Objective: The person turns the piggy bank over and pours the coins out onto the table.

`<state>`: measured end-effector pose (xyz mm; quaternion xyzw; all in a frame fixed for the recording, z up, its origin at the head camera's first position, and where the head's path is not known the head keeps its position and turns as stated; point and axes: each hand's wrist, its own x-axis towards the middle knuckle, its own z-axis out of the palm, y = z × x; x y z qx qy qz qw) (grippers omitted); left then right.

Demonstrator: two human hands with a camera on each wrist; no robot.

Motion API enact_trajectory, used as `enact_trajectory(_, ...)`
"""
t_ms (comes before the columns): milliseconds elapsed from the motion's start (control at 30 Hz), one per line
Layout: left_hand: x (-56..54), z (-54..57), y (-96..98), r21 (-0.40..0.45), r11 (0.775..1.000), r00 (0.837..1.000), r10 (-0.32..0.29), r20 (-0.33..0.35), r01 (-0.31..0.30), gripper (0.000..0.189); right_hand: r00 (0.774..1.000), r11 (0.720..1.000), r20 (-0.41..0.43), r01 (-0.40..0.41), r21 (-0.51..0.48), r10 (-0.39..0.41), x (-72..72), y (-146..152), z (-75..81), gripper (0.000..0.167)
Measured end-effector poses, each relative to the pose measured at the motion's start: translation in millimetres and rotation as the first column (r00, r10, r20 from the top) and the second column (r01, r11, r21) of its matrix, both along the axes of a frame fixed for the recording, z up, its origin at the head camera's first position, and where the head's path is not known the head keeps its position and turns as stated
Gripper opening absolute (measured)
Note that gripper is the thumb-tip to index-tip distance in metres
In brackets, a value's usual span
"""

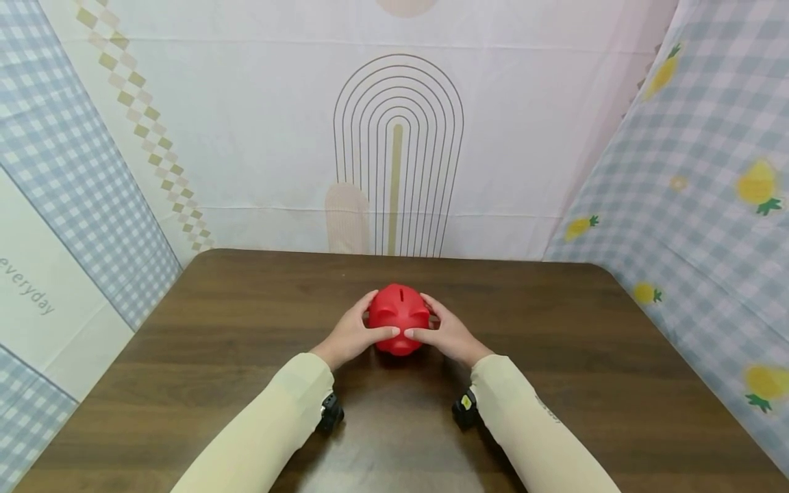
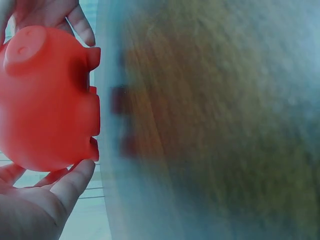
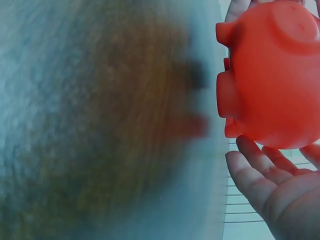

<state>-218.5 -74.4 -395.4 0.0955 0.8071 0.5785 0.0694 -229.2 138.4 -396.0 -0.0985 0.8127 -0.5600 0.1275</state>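
Note:
A red piggy bank (image 1: 399,309) is held between both hands near the middle of the table, its coin slot facing up and its snout toward the person. The left hand (image 1: 353,336) grips its left side, thumb across the front and fingers reaching behind. On the opposite side the right hand (image 1: 454,337) mirrors this hold, and the two thumb tips nearly meet. Both wrist views show the stubby feet (image 2: 91,115) apart from the tabletop, with their reflections below. In the right wrist view, fingers (image 3: 255,155) lie along the underside and flank of the piggy bank.
The dark wooden table (image 1: 246,308) has a glossy surface and rounded far corners. A white patterned cloth (image 1: 265,123) hangs behind it. Checked cloth (image 1: 696,226) with fruit prints borders the right side, and blue checked cloth (image 1: 68,116) the left.

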Motion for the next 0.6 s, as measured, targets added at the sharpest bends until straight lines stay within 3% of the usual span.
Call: enact_trajectory(600, 8.9, 8.2, -1.0, 0.076, 0.997, 0.997, 0.026, -0.069, -0.021, 0.081, 1.000, 0.999, -0.023, -0.007, -0.043, 0.006, 11.6, -2.5, 17.2, 0.081)
